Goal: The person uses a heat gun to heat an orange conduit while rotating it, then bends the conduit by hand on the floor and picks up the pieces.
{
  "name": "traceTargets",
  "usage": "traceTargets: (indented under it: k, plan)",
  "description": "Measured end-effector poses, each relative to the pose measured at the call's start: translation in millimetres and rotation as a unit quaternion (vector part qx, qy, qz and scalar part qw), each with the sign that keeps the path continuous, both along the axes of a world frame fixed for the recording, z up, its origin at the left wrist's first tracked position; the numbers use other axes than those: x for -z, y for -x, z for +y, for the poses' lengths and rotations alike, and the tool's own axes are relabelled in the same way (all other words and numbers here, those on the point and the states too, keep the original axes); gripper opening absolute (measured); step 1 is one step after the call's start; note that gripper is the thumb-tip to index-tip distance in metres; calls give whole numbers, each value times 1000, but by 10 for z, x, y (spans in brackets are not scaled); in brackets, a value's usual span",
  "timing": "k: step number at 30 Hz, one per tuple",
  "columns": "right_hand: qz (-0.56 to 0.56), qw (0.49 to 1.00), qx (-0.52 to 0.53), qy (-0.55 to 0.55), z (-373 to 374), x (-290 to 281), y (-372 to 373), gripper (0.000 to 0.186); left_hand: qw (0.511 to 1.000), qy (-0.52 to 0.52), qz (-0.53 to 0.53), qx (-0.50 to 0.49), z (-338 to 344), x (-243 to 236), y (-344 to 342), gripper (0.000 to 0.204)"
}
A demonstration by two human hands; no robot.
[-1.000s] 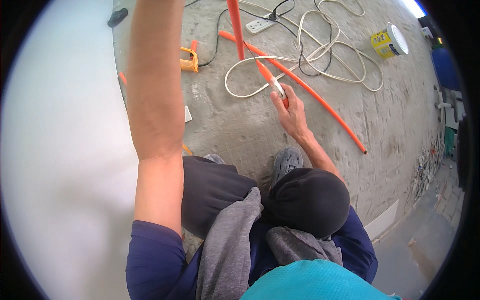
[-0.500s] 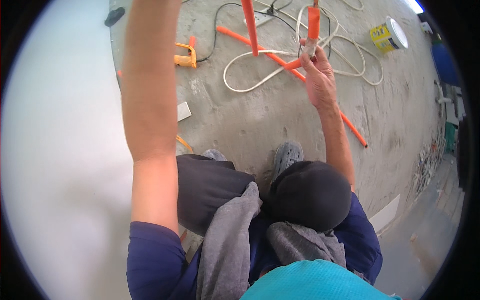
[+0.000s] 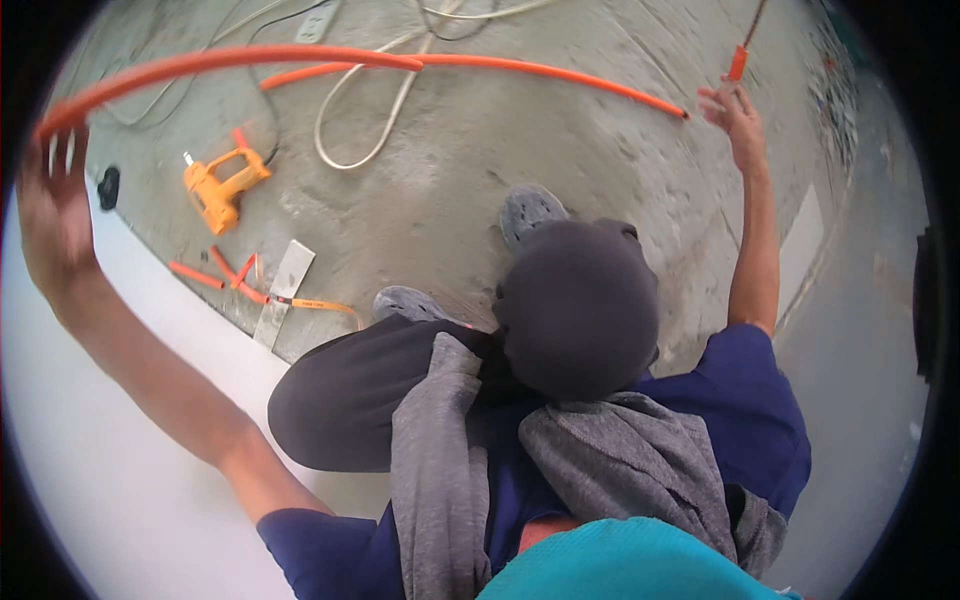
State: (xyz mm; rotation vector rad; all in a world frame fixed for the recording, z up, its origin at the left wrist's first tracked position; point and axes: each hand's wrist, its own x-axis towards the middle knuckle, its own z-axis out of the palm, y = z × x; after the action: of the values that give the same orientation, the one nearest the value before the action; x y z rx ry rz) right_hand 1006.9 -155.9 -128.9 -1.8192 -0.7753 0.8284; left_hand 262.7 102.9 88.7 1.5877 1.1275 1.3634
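My left hand [image 3: 62, 205] is raised at the far left, its fingers reaching up to one end of a long orange pipe [image 3: 230, 57]. Their tips are hidden at the pipe, which runs to the right and overlaps a second orange pipe [image 3: 560, 72] on the floor. Over at the upper right, my right hand [image 3: 738, 122] pinches the lower end of a short orange sleeve [image 3: 738, 64]. A thin dark rod [image 3: 757, 22] sticks up out of that sleeve. The hands are spread wide apart.
On the floor at left lie a yellow heat gun [image 3: 222, 192], short orange pipe pieces [image 3: 196, 275], a pale flat strip [image 3: 290, 270] and a dark object [image 3: 108, 188]. A white cable loop [image 3: 345, 163] and a power strip [image 3: 316, 22] lie farther off. Rubble [image 3: 838, 100] lines the right.
My left hand has swung down and left, and the orange pipe now stretches across the upper left. My right hand has moved right with the sleeve and rod. The view has shifted.
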Motion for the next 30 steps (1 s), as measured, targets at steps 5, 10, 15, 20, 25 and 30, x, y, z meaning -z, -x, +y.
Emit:
traceTargets:
  k: [5,10,15,20,25,30]
  plan:
    - [119,976,31,-178,-728,-214,-1130,41,961,195,-194,18,-523,1027,516,33]
    - [294,899,-90,-314,-940,-795,-1523,40,908,295,-297,3,-1302,2186,40,38]
    - [-281,938,17,-203,-677,-955,-1498,25,867,337,-365,45,-1531,2687,-742,36]
    - [-328,925,28,190,-357,-808,-508,63,853,328,-382,140,-1628,2792,-1224,34]
    - [-420,870,-259,19,-626,212,1017,38,840,339,-386,177,-1815,3008,-1320,29]
    - [-318,933,-151,71,-921,682,1452,38,860,368,-312,165,-1965,2962,-1372,32]
